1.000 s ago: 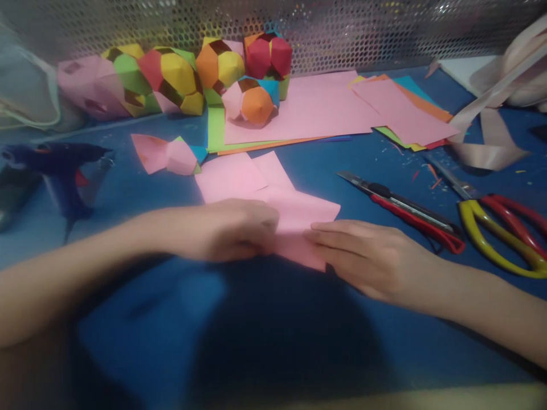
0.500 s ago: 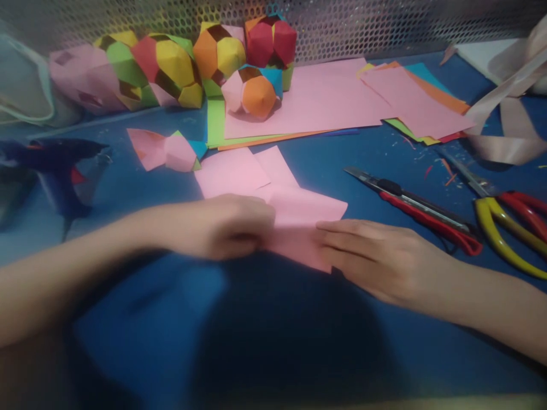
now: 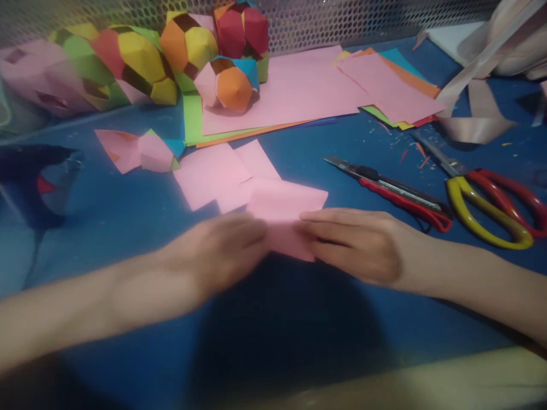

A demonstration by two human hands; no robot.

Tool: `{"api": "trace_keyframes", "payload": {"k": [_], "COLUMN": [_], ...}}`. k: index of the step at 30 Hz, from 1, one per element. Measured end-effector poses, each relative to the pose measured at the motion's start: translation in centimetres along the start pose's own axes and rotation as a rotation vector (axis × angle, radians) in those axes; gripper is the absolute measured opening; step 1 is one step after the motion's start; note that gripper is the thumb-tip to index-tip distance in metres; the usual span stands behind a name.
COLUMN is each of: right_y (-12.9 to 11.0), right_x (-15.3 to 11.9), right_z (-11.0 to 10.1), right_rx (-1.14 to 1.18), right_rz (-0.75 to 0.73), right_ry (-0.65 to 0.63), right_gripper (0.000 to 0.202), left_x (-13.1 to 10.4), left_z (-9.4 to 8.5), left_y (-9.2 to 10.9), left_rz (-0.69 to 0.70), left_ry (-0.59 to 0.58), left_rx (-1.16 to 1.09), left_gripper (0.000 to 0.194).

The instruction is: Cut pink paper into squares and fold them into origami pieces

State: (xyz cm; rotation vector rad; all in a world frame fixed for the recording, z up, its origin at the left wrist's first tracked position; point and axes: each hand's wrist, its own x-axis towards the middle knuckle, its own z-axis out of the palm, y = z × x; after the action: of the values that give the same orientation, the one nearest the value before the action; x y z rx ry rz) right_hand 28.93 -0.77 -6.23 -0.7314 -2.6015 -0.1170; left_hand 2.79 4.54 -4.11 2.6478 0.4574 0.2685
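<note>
A pink paper sheet [image 3: 287, 199] with a crease across it is held between my two hands, just above the blue table. My left hand [image 3: 231, 245] grips its left edge with the fingers curled; motion blurs them a little. On the right edge, my right hand [image 3: 354, 242] pinches the paper, its fingers lying together over the front and the thumb out of sight. Just beyond, two more pink paper pieces [image 3: 209, 173] lie overlapping on the table. A folded pink paper shape [image 3: 147, 151] with blue and green bits rests to their upper left.
A utility knife [image 3: 388, 191] and yellow-and-red scissors [image 3: 482, 199] lie on the right. Folded paper balls [image 3: 233, 88] line the back, beside stacked coloured paper [image 3: 294, 91]. A dark glue gun [image 3: 34, 176] stands left. Ribbon [image 3: 474, 122] trails at the back right.
The view has shifted, so the table's things appear further left. My left hand has changed its angle at the paper's left edge; my right hand keeps its hold.
</note>
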Motion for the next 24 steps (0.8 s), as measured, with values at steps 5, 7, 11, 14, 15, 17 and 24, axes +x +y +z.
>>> {"api": "trace_keyframes", "payload": {"k": [5,7,11,14,15,17,24], "right_y": [0.0,0.0,-0.1,0.0,0.0,0.0,0.2], "right_x": [0.0,-0.1,-0.1,0.0,0.0,0.0,0.0], "right_z": [0.1,0.2,0.2,0.2,0.2,0.1,0.0], "right_rx": [0.004,0.033,0.069,0.064,0.058,0.044,-0.006], "right_rz": [0.001,0.029,0.070,0.042,0.026,-0.005,-0.054], "right_ry": [0.029,0.020,0.020,0.047,0.053,0.058,0.051], "right_gripper": [0.023,0.026,0.027,0.026,0.026,0.026,0.026], "left_x": [0.4,0.6,0.5,0.5,0.5,0.5,0.4], "left_z": [-0.2,0.2,1.3,1.9,2.1,2.2,2.5], "left_y": [2.9,3.8,4.8,5.1,5.1,5.3,5.8], "left_rz": [0.222,0.191,0.173,0.173,0.176,0.175,0.198], "left_ry": [0.048,0.054,0.083,0.123,0.138,0.160,0.181], "left_rx": [0.345,0.381,0.418,0.417,0.414,0.411,0.434], "left_gripper": [0.034,0.032,0.021,0.022,0.023,0.025,0.026]}}
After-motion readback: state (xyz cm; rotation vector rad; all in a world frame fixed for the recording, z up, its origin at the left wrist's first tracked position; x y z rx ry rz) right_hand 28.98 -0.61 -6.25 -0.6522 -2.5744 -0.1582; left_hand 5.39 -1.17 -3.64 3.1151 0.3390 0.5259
